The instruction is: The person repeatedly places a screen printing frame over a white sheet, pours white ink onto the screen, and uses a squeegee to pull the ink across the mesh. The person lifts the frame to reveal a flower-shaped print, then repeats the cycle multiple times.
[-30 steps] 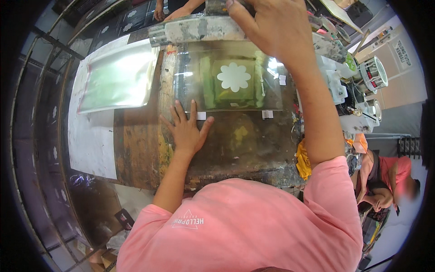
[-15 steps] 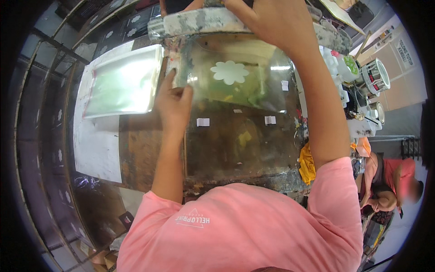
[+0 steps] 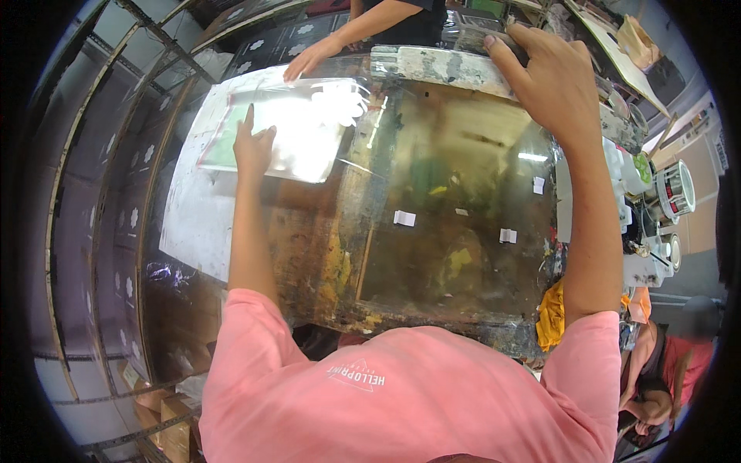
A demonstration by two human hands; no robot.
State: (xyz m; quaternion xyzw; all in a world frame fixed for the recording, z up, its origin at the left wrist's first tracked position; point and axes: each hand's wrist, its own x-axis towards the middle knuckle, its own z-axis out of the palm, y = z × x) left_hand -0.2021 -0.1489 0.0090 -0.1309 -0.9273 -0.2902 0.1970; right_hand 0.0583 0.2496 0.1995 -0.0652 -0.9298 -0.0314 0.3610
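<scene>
Seen from the head camera, the left hand [image 3: 253, 147] lies flat on a clear plastic sleeve [image 3: 297, 131] with its fingers [image 3: 248, 116] stretched out and released, pressing the sleeve down rather than gripping it. The sleeve holds a greenish sheet with a white flower shape [image 3: 340, 100] and rests on white paper [image 3: 201, 208] at the left part of the table [image 3: 309, 247]. The right hand [image 3: 552, 81] reaches to the far edge of a large screen frame [image 3: 448, 224], its fingers curled over the paint-crusted top bar [image 3: 436, 65] and clenched on it. The frame's mesh is stained brown and yellow, with small white tape tabs [image 3: 404, 218] on it. Across the table, another person's hand [image 3: 309, 58] touches the far edge of the sleeve. A roll of tape [image 3: 673, 189] sits at the right, well apart from both hands.
</scene>
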